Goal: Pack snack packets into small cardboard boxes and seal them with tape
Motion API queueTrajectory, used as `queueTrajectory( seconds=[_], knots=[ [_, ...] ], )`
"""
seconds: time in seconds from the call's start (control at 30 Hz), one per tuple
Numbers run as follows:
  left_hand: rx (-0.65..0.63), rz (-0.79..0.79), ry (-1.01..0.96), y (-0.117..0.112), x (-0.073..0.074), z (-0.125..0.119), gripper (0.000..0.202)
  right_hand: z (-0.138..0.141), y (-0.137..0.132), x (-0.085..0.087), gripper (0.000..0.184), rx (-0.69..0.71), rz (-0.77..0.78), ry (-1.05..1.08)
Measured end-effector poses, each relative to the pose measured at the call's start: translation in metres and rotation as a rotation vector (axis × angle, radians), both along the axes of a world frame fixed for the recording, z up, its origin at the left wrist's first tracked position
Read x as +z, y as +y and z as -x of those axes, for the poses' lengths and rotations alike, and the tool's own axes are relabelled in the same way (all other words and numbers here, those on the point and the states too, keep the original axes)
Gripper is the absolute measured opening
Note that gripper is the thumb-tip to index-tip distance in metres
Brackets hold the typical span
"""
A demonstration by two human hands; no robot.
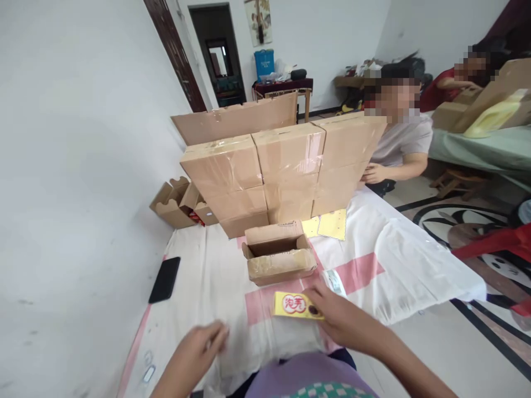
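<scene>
My right hand (338, 318) grips a small yellow snack box (295, 305) with a red and white label, holding it just above the white and pink table cover (385, 260). Straight behind the box stands a small open cardboard carton (277, 251), flaps up. A roll of clear tape (334, 281) lies by my right fingers. My left hand (199, 345) hovers low at the near left over the cover, fingers curled loosely, nothing visible in it.
A wall of taped cardboard boxes (282, 166) is stacked across the far side. A black phone (165, 279) lies at the left edge. Yellow sheets (332, 224) lie by the stack. A person (398, 143) sits behind, right. Open cartons (176, 204) are on the floor at left.
</scene>
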State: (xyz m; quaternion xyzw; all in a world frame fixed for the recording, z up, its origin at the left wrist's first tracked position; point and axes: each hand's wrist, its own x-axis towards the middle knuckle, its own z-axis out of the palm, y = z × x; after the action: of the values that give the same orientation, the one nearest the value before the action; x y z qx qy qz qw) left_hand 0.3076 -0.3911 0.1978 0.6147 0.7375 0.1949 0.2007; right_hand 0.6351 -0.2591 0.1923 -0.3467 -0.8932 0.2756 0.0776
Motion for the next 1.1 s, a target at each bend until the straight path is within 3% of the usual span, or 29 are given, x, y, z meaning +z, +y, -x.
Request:
queueTrajectory(
  seconds=[0.07, 0.1, 0.17, 0.23, 0.3, 0.4, 0.53, 0.63, 0.73, 0.87, 1.1],
  knots=[
    [-0.062, -0.033, -0.035, 0.031, 0.005, -0.014, 0.033, -0.031, 0.010, 0.028, 0.038, 0.002, 0.102, 0.083],
    [-0.038, -0.175, -0.041, 0.050, 0.009, -0.025, 0.030, -0.048, 0.017, 0.043, 0.037, 0.002, 0.115, 0.109],
    [-0.154, -0.373, 0.059, 0.090, 0.014, -0.051, 0.031, -0.081, 0.032, 0.072, 0.042, -0.039, -0.005, 0.218],
    [-0.253, -0.377, 0.228, 0.129, 0.014, -0.074, 0.057, -0.102, 0.048, 0.096, 0.051, -0.147, -0.083, 0.340],
    [-0.312, -0.298, 0.343, 0.156, 0.008, -0.085, 0.070, -0.105, 0.062, 0.112, 0.057, -0.236, -0.140, 0.463],
    [-0.355, -0.244, 0.408, 0.165, -0.009, -0.085, 0.059, -0.079, 0.085, 0.118, 0.059, -0.242, -0.180, 0.549],
    [-0.300, -0.490, 0.446, 0.132, -0.031, -0.086, 0.021, -0.018, 0.115, 0.101, 0.046, -0.090, -0.081, 0.330],
    [-0.253, -0.635, 0.356, 0.105, -0.047, -0.098, 0.016, 0.030, 0.128, 0.071, 0.037, 0.080, 0.014, -0.105],
    [-0.266, -0.683, 0.283, 0.091, -0.057, -0.106, 0.016, 0.068, 0.133, 0.037, 0.035, 0.208, -0.056, -0.396],
    [-0.260, -0.678, 0.289, 0.085, -0.057, -0.099, 0.021, 0.089, 0.132, 0.011, 0.033, 0.259, -0.128, -0.357],
    [-0.240, -0.686, 0.202, 0.074, -0.058, -0.093, 0.021, 0.079, 0.123, 0.001, 0.029, 0.273, -0.119, -0.175]
  ],
)
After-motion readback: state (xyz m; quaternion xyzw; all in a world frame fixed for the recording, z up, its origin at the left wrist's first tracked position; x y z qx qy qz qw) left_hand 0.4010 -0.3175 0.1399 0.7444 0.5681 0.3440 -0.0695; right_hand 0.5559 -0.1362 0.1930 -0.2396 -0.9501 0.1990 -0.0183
